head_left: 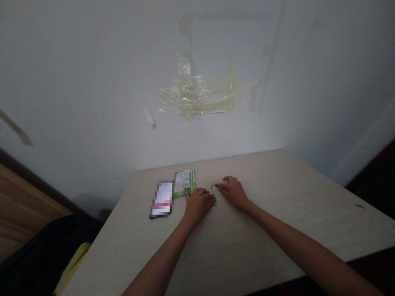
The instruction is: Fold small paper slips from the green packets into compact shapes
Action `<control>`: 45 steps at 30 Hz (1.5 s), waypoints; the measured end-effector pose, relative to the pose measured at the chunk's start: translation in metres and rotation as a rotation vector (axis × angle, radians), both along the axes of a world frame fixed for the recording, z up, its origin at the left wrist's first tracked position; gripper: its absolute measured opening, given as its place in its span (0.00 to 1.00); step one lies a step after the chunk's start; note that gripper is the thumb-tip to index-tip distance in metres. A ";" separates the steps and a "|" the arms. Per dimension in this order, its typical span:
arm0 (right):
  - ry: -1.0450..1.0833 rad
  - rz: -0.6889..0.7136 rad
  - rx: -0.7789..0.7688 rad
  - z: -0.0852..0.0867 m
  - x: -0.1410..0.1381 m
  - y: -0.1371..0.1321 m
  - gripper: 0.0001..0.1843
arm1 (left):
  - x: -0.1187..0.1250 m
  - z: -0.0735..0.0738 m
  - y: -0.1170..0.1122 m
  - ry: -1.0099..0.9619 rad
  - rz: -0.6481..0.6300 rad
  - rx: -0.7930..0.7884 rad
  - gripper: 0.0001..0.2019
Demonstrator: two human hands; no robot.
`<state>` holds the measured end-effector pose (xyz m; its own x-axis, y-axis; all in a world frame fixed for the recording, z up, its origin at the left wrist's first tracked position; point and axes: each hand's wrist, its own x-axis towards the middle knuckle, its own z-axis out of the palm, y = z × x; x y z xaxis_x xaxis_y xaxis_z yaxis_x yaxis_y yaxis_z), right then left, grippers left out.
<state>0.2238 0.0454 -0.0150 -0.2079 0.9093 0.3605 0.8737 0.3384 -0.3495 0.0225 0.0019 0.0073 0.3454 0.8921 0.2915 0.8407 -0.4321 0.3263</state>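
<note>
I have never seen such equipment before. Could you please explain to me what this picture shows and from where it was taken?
There is no machine here: one person works with two bare hands. A camera worn on the head looks forward and down, so the arms enter from below. On the pale table lie a dark-edged, phone-like object, its face hidden by blocky blurring, and, to its right, a green-and-white packet. Between the left hand and the right hand is a small green-and-white piece. The fingers of both hands are at it, but I cannot tell how firm either grip is.
</note>
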 end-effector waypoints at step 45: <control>0.128 0.560 0.051 0.014 0.007 -0.017 0.06 | -0.004 0.004 0.001 0.000 0.019 -0.039 0.10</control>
<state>0.2313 0.0282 -0.0013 -0.6043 0.6538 0.4553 0.5083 0.7565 -0.4116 0.0187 0.0032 0.0108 0.3284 0.9090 0.2567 0.8486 -0.4032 0.3424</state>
